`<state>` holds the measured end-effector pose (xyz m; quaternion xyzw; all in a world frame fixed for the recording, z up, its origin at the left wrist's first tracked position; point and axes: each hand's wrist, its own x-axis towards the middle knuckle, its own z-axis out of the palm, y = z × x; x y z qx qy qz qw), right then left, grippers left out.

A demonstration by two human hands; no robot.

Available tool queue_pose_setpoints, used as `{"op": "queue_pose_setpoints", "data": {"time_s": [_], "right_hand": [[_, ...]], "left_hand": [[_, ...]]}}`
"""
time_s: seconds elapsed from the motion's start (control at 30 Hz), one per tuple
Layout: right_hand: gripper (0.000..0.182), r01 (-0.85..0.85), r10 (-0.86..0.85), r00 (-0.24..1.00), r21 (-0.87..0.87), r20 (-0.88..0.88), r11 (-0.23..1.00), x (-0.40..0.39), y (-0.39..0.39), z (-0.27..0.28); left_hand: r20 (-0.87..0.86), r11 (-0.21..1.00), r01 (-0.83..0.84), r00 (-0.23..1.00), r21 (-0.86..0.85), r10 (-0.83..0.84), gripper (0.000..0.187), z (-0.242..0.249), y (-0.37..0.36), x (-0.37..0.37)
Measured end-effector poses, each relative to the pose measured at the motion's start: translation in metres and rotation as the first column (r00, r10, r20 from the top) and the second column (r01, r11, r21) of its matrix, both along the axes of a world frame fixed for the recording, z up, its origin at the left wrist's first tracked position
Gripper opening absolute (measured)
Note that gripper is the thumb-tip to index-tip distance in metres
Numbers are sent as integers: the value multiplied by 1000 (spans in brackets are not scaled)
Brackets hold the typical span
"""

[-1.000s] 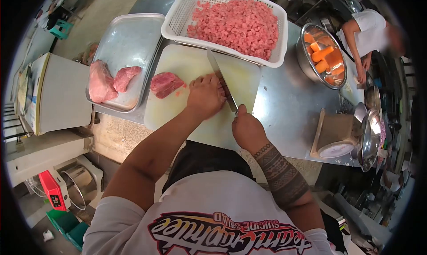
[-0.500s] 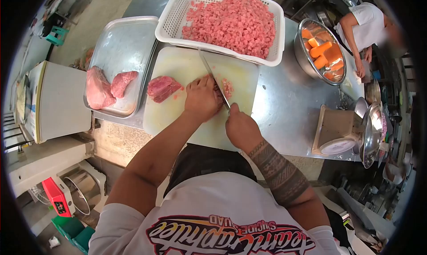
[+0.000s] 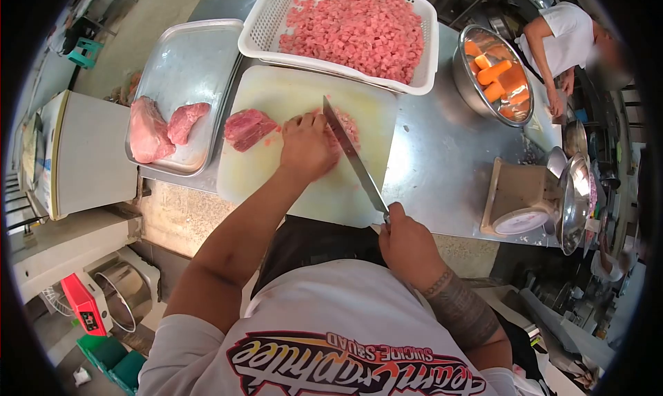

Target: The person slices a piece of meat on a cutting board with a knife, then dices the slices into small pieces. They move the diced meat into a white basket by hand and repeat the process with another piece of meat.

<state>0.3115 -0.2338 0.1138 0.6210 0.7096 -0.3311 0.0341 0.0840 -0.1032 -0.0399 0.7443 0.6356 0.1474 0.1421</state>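
Observation:
My right hand (image 3: pixel 411 247) is closed round the handle of a long knife (image 3: pixel 359 166), near the front edge of the white cutting board (image 3: pixel 255 178). The blade slants away from me, with its tip by the small cut meat bits (image 3: pixel 347 128). Curled fingers of my left hand (image 3: pixel 307 146) press down on a piece of meat at the blade's left side; the hand hides most of that piece. Further left on the board lies a larger chunk of raw meat (image 3: pixel 248 129).
Behind the board stands a white perforated basket (image 3: pixel 436 47) heaped with diced meat. A metal tray (image 3: pixel 190 57) holding two meat pieces is on the left. To the right are a steel bowl (image 3: pixel 461 85) of carrots and a weighing scale (image 3: pixel 521 195). Another person (image 3: pixel 566 33) works at far right.
My right hand has drawn the knife back toward me and to the right. My left hand stays on the meat with little movement. The view has shifted slightly.

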Motion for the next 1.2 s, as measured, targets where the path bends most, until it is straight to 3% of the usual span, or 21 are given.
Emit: {"op": "queue_pose_setpoints", "data": {"time_s": [0.07,0.17,0.27,0.33,0.47,0.57,0.67,0.77,0.83,0.9,1.0,1.07,1.17,1.2], "right_hand": [[21,3,-4,1000,-64,-15,998,-2,5,5],[23,-86,90,994,63,-57,994,-16,35,-33],[25,-63,67,997,104,-39,993,-42,67,-86],[24,-55,64,997,172,-48,984,-47,80,-87],[22,-41,41,999,148,-2,988,-34,65,-63],[21,-39,37,999,60,31,997,-17,31,-10],[26,-39,40,999,-99,1,994,-6,18,19],[36,-120,120,992,-7,-23,993,-11,31,-8],[45,-111,112,993,6,-26,994,-32,56,-47],[46,-50,60,995,129,-77,990,-49,72,-86],[35,-6,33,991,205,-130,979,-50,79,-97],[35,6,5,997,147,-75,989,-38,72,-87],[27,12,-12,1000,80,2,997,-19,52,-69],[23,17,-18,999,59,26,998,-13,42,-64]], "left_hand": [[-16,1000,-3,1000,0,3,47,-12,2,-1],[18,1000,4,1000,-31,-3,51,14,-2,3],[42,977,-17,999,212,8,44,-2,-3,2],[58,983,-34,998,183,23,43,3,2,1],[112,998,-55,992,-12,56,46,-5,-1,0],[35,999,-34,999,-4,34,44,-3,-1,0],[82,999,-33,996,-12,34,43,2,-1,0],[95,1000,-19,995,1,19,41,4,-2,0],[100,999,-25,995,35,21,40,1,-2,0],[119,999,-24,993,41,19,39,1,-3,2],[154,1000,-27,988,4,26,38,5,-4,-2],[186,999,-34,982,-17,37,39,4,0,-3],[225,969,-59,974,239,4,40,-5,-9,-9],[193,981,-28,981,193,-10,41,-5,-10,-10]]}}
